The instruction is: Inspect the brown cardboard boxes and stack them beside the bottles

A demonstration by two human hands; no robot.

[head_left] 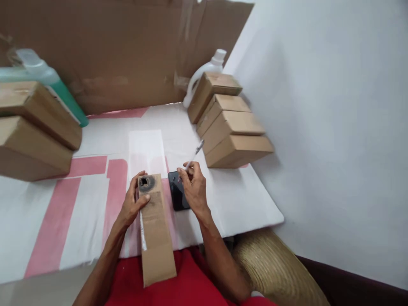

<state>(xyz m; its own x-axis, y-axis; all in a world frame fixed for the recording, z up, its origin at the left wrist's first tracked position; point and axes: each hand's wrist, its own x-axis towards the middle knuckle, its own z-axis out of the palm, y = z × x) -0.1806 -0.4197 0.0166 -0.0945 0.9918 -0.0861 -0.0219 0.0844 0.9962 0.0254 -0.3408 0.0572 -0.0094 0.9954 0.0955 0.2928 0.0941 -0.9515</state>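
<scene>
My left hand point(135, 202) grips the far end of a long, narrow cardboard piece point(157, 238), with the thumb on top and the fingers along its left side. That end has a ragged hole ringed by a dark smudge, and the near end reaches over my lap. In my right hand point(195, 187) a slim white pen point(199, 147) is pinched, its grey clip end pointing up and away. Below that hand lies a dark smartphone point(178, 197), flat on the table just right of the cardboard and partly covered by my fingers.
Several cardboard boxes point(237, 148) stand in a row at the right, a white jug point(208, 68) behind them. More boxes point(35, 148) and a green-liquid bottle point(60, 89) are at the left. A large cardboard panel point(127, 51) backs the white-and-pink covered table point(248, 204). A woven basket-like object point(270, 263) sits below.
</scene>
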